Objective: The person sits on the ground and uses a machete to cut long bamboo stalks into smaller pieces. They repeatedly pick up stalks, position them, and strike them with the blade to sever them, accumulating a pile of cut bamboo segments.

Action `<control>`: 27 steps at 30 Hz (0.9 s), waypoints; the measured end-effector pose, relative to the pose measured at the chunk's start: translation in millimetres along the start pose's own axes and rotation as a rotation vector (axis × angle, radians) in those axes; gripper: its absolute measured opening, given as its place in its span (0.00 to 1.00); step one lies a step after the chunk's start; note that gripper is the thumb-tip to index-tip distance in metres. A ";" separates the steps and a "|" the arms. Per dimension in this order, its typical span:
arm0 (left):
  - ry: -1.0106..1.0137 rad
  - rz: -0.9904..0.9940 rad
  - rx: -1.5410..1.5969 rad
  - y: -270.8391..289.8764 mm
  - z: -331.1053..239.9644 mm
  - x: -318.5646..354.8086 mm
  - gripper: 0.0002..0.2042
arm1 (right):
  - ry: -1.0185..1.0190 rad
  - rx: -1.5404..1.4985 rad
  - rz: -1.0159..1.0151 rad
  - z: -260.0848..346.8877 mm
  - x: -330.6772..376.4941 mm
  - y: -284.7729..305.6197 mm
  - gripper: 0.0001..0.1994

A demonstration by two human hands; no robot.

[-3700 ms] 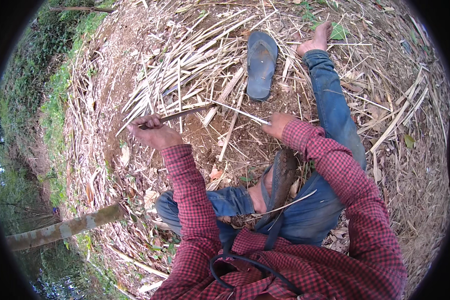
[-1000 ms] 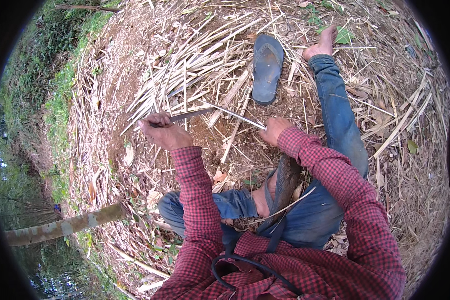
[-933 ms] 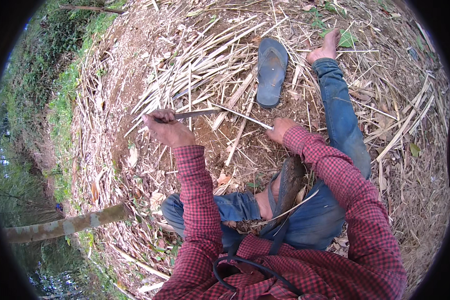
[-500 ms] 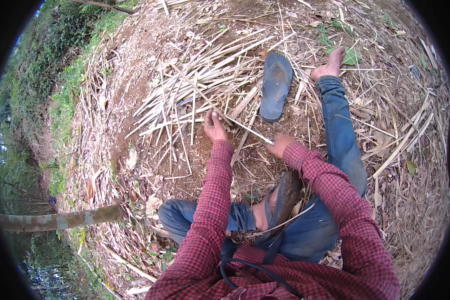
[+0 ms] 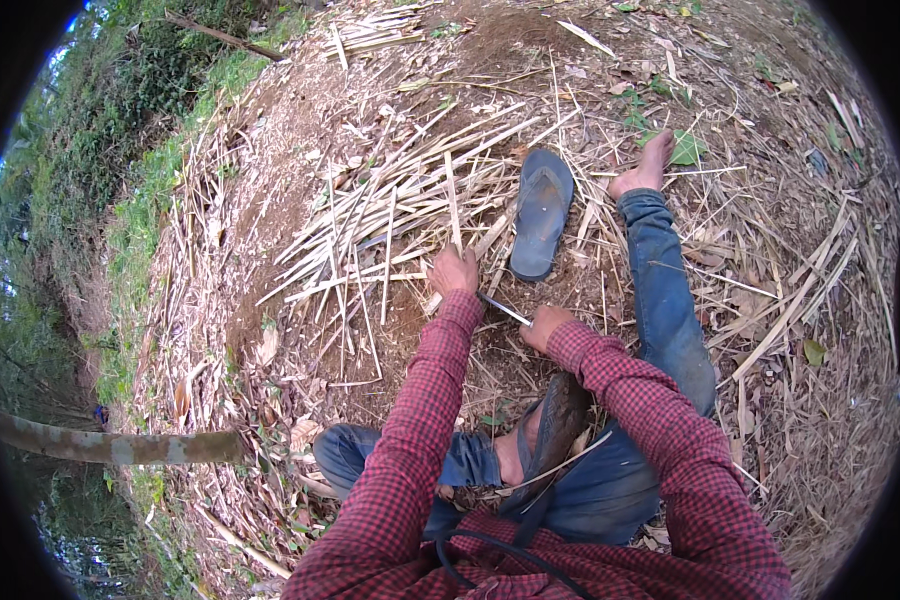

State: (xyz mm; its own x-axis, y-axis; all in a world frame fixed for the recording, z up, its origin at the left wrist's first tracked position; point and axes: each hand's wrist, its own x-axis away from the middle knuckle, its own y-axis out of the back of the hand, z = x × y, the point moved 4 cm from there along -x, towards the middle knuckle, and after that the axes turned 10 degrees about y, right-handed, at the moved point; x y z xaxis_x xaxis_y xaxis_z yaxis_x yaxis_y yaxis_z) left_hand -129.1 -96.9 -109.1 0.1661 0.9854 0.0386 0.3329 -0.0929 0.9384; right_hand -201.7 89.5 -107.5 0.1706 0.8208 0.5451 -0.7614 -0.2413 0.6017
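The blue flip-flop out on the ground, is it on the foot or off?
Off. The blue flip-flop lies sole-up-empty on the dirt beside the bare foot, with a gap between them.

1. The pile of split strips [image 5: 390, 230] lies on the ground [image 5: 820, 400], far and left of the hands.
2. The sandal [image 5: 542, 212] lies just right of the pile, left of the bare foot [image 5: 648, 165].
3. The pole [image 5: 120, 447] lies near, at the left.
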 end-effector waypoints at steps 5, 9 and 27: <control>0.028 0.046 0.290 20.5 8.5 -4.5 0.17 | 0.096 0.047 -0.165 -18.8 -16.4 -8.5 0.26; 0.001 0.480 0.974 56.7 29.9 20.5 0.11 | 0.017 -0.173 0.119 -4.9 4.5 10.5 0.30; 0.107 0.753 1.279 164.9 14.5 128.0 0.12 | 0.706 -0.058 -0.920 28.8 69.2 52.3 0.13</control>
State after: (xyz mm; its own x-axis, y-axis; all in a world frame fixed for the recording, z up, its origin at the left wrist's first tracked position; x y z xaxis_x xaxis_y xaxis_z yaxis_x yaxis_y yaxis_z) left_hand -39.5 11.9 45.5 0.6170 0.6503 0.4431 0.7807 -0.5764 -0.2412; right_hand -211.8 118.7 -21.5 0.3018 0.7842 -0.5422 -0.5613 0.6059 0.5638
